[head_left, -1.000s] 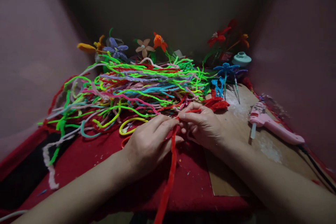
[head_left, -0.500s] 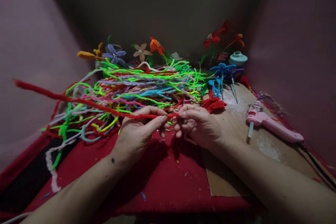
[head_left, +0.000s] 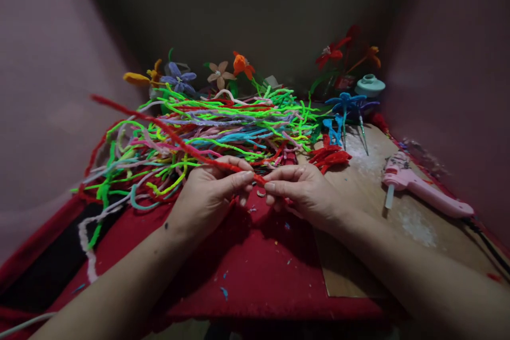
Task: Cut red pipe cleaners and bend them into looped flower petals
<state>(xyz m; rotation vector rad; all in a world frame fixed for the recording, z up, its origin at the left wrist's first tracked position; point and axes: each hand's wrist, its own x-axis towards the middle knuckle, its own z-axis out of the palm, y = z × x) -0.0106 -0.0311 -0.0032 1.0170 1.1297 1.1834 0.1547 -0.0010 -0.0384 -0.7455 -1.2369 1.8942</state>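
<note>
A red pipe cleaner (head_left: 175, 139) runs from the upper left into both hands. My left hand (head_left: 215, 186) pinches it between thumb and forefinger near its right end. Close beside it, my right hand (head_left: 298, 191) is closed on the end of the same red pipe cleaner, with only a short piece showing between the hands. Behind them lies a big heap of coloured pipe cleaners (head_left: 223, 119), mostly green, blue, pink and red. A bundle of bent red pieces (head_left: 330, 158) rests just beyond my right hand.
A pink glue gun (head_left: 426, 188) lies on a brown board (head_left: 350, 271) at the right, its cord trailing off. Fuzzy flowers, including a purple one (head_left: 179, 78) and an orange one (head_left: 243, 65), stand at the back. A teal lidded pot (head_left: 370, 86) is back right. Red cloth (head_left: 255, 276) covers the table.
The long free part of the red pipe cleaner has swung rightward and now slopes more steeply. Both hands still pinch it near its right end. The whole view has shifted slightly.
</note>
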